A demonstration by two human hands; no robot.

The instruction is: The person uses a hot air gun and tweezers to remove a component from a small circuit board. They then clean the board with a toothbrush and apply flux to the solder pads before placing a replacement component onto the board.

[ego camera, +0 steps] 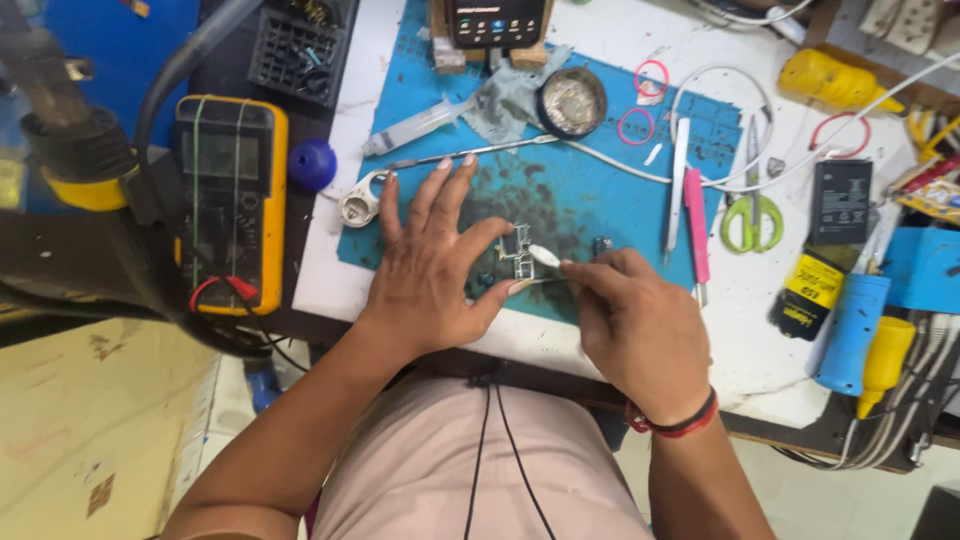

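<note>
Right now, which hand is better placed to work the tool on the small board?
Right, probably. The right hand grips the thin tool, its tip at the small board. The left hand lies spread beside the board, thumb against it.

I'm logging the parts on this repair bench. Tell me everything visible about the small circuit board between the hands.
The small circuit board lies flat on the stained blue work mat, near its front edge. It looks dark with metallic, silvery parts; finer detail is too small to tell. The left hand steadies it with thumb and forefinger, while the right hand holds a thin tool at its lower edge.
</note>
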